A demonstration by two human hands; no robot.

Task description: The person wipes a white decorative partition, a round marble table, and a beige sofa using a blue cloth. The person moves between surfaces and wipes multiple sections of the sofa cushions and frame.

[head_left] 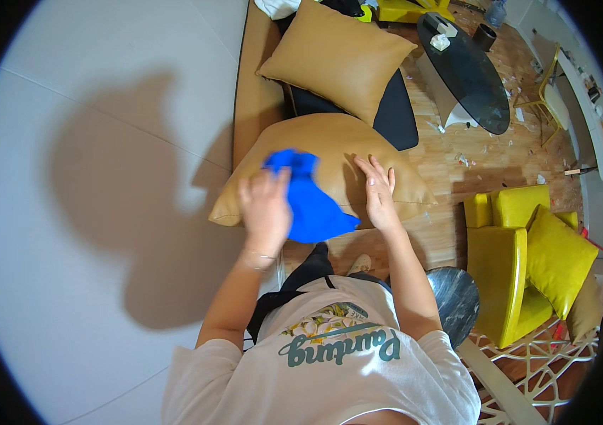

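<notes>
A tan leather-look cushion lies right before me, its seam and pointed corners toward my body. My left hand, slightly blurred, holds a bright blue cloth against the cushion's left half; part of the cloth hangs over the near edge. With its fingers apart, my right hand rests at the cushion's right side, nothing held in it. Behind it, a second tan cushion leans on a tan and black sofa.
A white wall stands close at the left. To the right are a yellow armchair with a yellow cushion, a round dark marble-look table and an oval dark-topped table. Scraps litter the wood floor.
</notes>
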